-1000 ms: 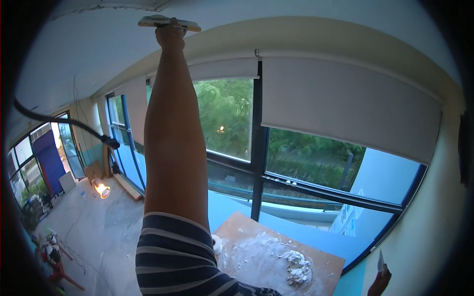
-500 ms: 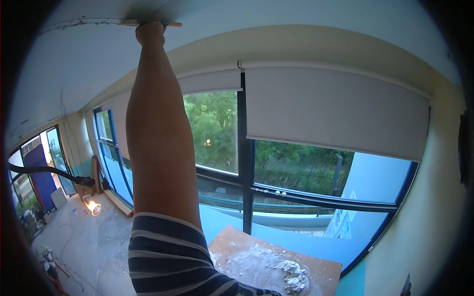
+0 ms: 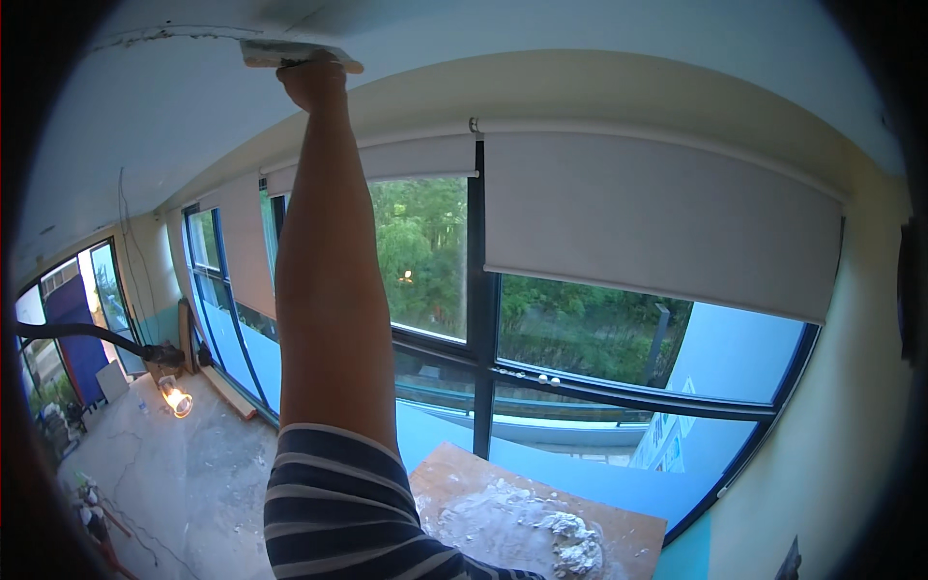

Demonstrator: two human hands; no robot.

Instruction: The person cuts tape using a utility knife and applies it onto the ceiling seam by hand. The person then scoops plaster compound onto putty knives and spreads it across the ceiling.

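Observation:
My left arm, in a dark striped sleeve, stretches up to the ceiling. My left hand point(image 3: 317, 85) is closed on a wide putty knife point(image 3: 259, 54), whose flat blade lies against or close to the ceiling point(image 3: 184, 87). A rough, cracked seam point(image 3: 174, 36) runs leftward from the blade. Lower down, beside my sleeve, a brown board point(image 3: 633, 517) carries a heap of white plaster point(image 3: 577, 546). My right hand is out of the picture. The tip of a dark, pointed thing point(image 3: 792, 561) shows at the lower right; what it belongs to is hidden.
Dark-framed windows point(image 3: 480, 387) with pale roller blinds point(image 3: 657, 222) fill the wall ahead. At the left, a lit bulb point(image 3: 177, 401) hangs near a black curved arm point(image 3: 87, 332) above the dusty floor point(image 3: 213, 464). Thin wires point(image 3: 126, 222) dangle from the ceiling there.
My left hand has moved slightly right and down in the picture, with the putty knife. The knife has tilted, so more of its flat blade shows.

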